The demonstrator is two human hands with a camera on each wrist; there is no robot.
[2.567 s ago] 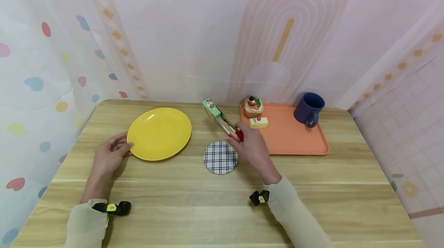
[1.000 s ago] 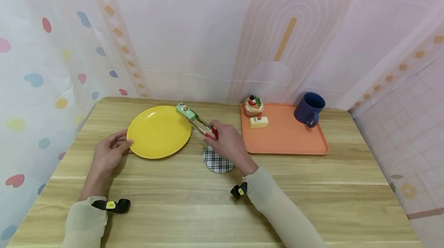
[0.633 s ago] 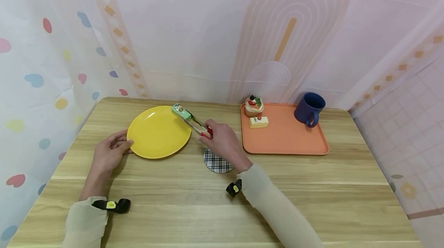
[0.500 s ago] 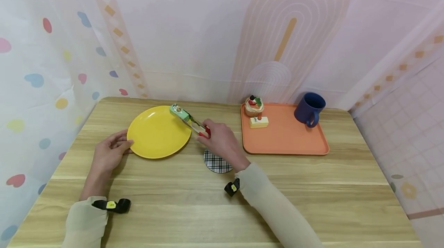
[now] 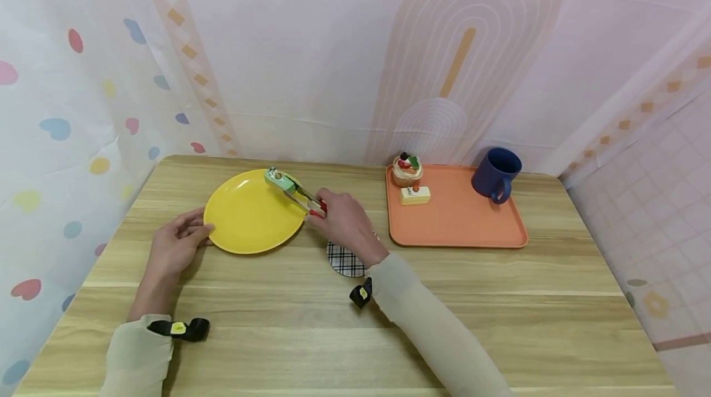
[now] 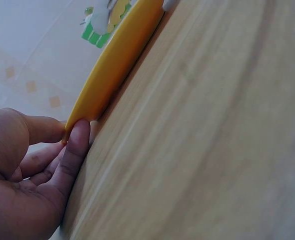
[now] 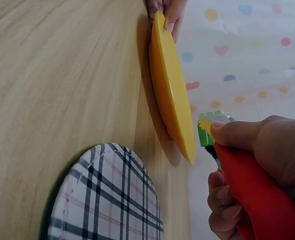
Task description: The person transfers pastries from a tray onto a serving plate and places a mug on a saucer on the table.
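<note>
My right hand (image 5: 345, 219) grips red-handled tongs (image 7: 255, 195), and their tips pinch a small green cake slice (image 5: 281, 181) with a white-and-brown topping. In the head view the slice overlaps the far right part of the yellow plate (image 5: 250, 218); the right wrist view shows it above the plate's level. My left hand (image 5: 176, 242) pinches the plate's left rim between thumb (image 6: 77, 142) and fingers. Beneath my right hand and wrist lies a round plaid coaster (image 7: 112, 200), partly covered in the head view.
An orange tray (image 5: 461, 224) sits at the back right. On it are a fruit-topped cupcake (image 5: 407, 171), a pale yellow cake slice (image 5: 415, 196) and a dark blue mug (image 5: 494, 175). A patterned cloth (image 5: 311, 63) hangs behind the wooden table (image 5: 278, 335).
My right hand has carried the tongs and green cake slice leftward, from beyond the plate's right side to over the plate. My left hand keeps its hold on the rim.
</note>
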